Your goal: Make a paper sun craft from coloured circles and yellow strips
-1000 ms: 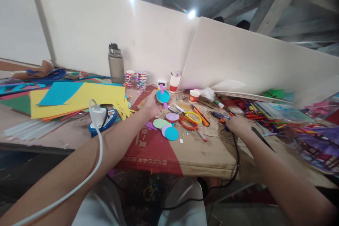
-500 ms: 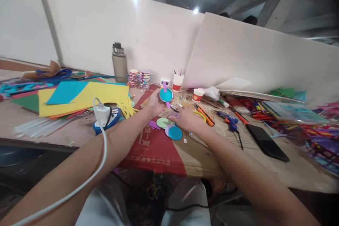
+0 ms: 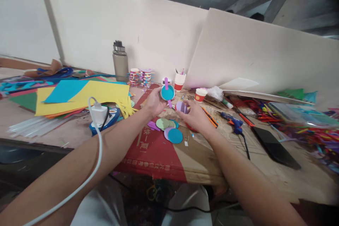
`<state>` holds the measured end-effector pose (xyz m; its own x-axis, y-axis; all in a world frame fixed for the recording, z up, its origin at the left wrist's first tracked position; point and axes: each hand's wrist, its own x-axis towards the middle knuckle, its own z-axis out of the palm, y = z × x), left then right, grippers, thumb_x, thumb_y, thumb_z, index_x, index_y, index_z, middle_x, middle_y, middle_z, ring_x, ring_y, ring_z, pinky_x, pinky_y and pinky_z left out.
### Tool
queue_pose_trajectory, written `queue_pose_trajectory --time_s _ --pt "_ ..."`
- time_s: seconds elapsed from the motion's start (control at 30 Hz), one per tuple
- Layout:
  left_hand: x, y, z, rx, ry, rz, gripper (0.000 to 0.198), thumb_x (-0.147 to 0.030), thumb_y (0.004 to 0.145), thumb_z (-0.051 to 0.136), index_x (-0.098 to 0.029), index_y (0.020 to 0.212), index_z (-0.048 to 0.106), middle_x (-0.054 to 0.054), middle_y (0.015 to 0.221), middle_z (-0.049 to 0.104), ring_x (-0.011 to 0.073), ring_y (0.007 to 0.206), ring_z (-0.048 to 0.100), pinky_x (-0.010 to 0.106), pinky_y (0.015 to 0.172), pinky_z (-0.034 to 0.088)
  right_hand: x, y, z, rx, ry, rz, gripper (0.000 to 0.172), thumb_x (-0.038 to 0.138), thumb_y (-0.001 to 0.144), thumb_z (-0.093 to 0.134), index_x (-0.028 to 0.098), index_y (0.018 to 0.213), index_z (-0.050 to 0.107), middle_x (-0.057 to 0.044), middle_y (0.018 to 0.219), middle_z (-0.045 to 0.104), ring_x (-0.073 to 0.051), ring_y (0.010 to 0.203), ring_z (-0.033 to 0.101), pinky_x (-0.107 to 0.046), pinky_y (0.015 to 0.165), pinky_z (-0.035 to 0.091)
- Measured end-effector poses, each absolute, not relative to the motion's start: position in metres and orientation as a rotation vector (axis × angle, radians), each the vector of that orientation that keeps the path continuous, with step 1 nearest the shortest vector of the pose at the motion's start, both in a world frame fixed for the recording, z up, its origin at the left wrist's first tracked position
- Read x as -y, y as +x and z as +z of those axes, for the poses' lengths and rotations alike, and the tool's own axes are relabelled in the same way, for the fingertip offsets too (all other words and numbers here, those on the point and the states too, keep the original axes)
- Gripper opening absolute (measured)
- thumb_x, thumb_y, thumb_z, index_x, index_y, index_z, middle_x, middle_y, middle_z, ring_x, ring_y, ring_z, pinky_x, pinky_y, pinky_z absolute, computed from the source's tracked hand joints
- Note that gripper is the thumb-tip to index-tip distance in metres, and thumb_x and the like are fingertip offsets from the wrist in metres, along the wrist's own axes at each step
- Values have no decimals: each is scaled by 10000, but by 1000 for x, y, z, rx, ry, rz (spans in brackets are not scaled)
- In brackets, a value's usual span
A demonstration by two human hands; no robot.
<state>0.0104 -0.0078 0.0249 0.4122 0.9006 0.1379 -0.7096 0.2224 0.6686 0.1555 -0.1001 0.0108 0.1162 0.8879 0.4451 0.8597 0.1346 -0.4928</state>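
My left hand (image 3: 155,103) is wrapped round a small paper cup (image 3: 167,93), its round end facing me. That end looks blue inside a pale rim, and purple strips stick out above and below it. Just to the right, my right hand (image 3: 196,116) pinches a light purple paper disc (image 3: 181,107), close to the cup but apart from it. Below the hands lie a blue paper disc (image 3: 175,136), a pale green disc (image 3: 162,123) and a few others partly overlapping. Purple paper strips (image 3: 153,125) rest beside them.
A glue gun (image 3: 231,120), an orange-handled tool (image 3: 210,117) and a black phone (image 3: 275,147) lie to the right. Another paper cup (image 3: 201,95) stands behind. Coloured sheets (image 3: 106,93), a blue power strip (image 3: 111,118) with a white cable, and a bottle (image 3: 120,61) occupy the left.
My right hand has lifted from the pile of discs and now shows a light purple disc near the cup. My left hand keeps hold of the cup, nearly unmoved.
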Motion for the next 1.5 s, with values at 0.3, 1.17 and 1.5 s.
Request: queue_pose_trajectory --time_s 0.3,1.17,1.5 --pt "24 19 13 -105 956 968 269 -346 909 540 -145 1008 689 90 1090 706 235 1165 580 382 1039 414 110 155 21 1498 -1266 22 557 460 774 660 211 1260 546 -109 1156 549 -184 853 598 -380 769 548" --pt "34 15 10 -103 1056 892 421 -271 782 723 -269 1196 650 51 1090 687 188 1036 615 325 938 434 114 151 19 1611 -1207 -190 560 341 819 637 249 1348 477 -124 1234 487 -249 1139 528 -449 967 499" --pt "35 13 10 -100 1134 890 413 -288 799 711 -273 1207 656 61 1223 649 187 1083 593 311 943 417 113 152 16 1628 -1180 -208 579 318 818 628 270 1369 455 -120 1253 478 -264 1193 499 -484 1009 473"
